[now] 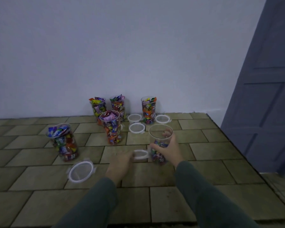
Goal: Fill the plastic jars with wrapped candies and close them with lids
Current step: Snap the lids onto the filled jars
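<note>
My right hand (167, 146) grips a clear plastic jar (160, 132) about half full of wrapped candies; it stands on the tiled floor. My left hand (120, 163) reaches a white lid (141, 154) just left of that jar, fingers touching its rim; the hand is blurred. Several lidless jars heaped with candies stand around: one at the left (64, 142), one in the middle (113, 127), two against the wall (98, 106) (118, 105), one further right (148, 110). Loose lids lie at the near left (81, 172) and between the jars (136, 128) (134, 118) (162, 119).
The tile-patterned floor mat (39, 175) ends at a pale wall (105, 55) behind the jars. A dark blue door (266, 96) stands at the right, past the mat's right edge.
</note>
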